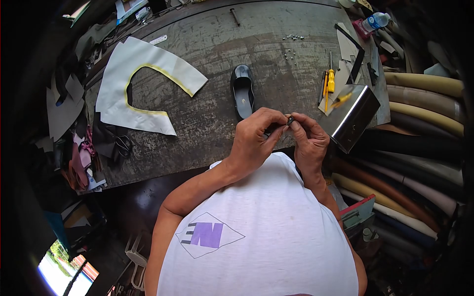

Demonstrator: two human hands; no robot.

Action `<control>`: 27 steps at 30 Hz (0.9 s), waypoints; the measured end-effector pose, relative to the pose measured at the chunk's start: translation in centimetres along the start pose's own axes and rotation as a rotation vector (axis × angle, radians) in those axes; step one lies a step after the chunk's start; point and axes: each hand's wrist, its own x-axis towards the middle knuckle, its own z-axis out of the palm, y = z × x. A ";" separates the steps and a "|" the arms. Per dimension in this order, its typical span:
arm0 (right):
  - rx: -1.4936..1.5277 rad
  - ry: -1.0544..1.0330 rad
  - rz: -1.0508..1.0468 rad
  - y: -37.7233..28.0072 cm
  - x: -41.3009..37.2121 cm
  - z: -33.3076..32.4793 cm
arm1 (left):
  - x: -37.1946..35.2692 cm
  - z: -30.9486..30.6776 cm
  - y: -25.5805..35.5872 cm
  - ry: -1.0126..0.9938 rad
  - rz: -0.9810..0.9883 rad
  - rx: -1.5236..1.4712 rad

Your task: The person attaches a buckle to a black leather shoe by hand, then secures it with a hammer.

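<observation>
Close in front of my chest, my left hand [256, 138] and my right hand [311, 139] meet, fingertips pinched together. Between them is a small dark piece [290, 120], mostly covered by the fingers and too small to name. Both hands are closed on it. Just beyond my left hand a shiny black shoe [242, 91] lies on the worn table [197, 143], toe pointing away from me. Its heel end is close to my left knuckles.
Left lies a white C-shaped sheet [111, 93] with a yellow inner edge. Scissors [123, 146] sit near the left edge. Right are a yellow screwdriver [331, 81], a shiny metal box [353, 118] and several small metal bits [295, 37]. Rolled material [429, 85] is stacked beyond.
</observation>
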 end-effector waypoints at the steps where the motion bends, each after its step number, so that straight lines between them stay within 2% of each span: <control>1: 0.033 -0.001 0.011 0.0 0.2 0.0 | 0.2 0.0 0.0 0.005 0.028 0.018; 5: 0.102 -0.019 0.048 0.4 0.6 -0.4 | 0.5 0.2 -0.3 0.005 0.071 0.052; 14: 0.137 0.003 0.131 1.1 1.2 -0.7 | 0.8 0.5 -0.9 0.002 0.040 0.004; 20: -0.364 0.023 -0.013 1.1 0.9 -0.5 | 0.7 0.4 -1.7 -0.057 -0.121 -0.014; 23: -0.225 0.233 0.000 2.7 2.4 -2.9 | -0.3 -0.2 -0.5 -0.145 -0.238 -0.045; 27: -0.279 0.205 0.062 1.3 1.9 -2.0 | -0.1 -0.8 -3.0 0.013 -0.528 -0.423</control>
